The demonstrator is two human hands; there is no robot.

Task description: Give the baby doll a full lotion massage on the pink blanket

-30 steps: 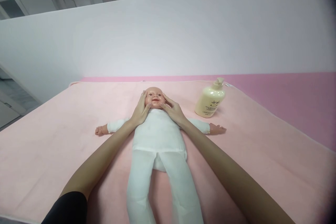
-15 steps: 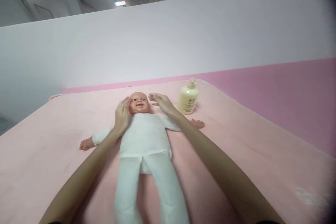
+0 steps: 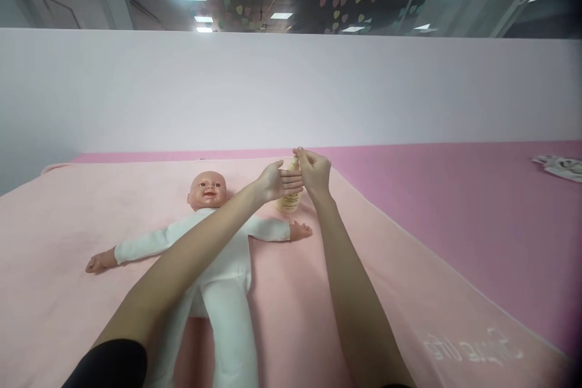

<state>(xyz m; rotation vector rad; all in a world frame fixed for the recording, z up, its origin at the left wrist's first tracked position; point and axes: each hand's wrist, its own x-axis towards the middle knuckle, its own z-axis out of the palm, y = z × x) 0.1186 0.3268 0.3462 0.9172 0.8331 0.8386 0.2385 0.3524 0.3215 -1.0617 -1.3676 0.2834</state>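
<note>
A baby doll (image 3: 208, 191) with a white cloth body lies on its back, arms spread, its face turned up. To the right of its head stands an upright pale-yellow pump bottle (image 3: 288, 205), partly covered by my hands. My left hand (image 3: 278, 182) is held out in front of the bottle below the pump, fingers straight and palm bare. Curled around the pump head at the top is my right hand (image 3: 316, 174); its fingers hide most of the pump. My left forearm crosses above the doll's torso.
A pink blanket (image 3: 373, 291) with white lettering at the lower right lies under the doll. Beyond its edge is a darker pink surface (image 3: 454, 206), with a crumpled patterned cloth (image 3: 558, 167) at the far right. A white wall panel (image 3: 291, 91) rises behind.
Both hands have left the sides of the doll's head and moved right to the bottle. My right hand has closed at the pump. The view has turned right.
</note>
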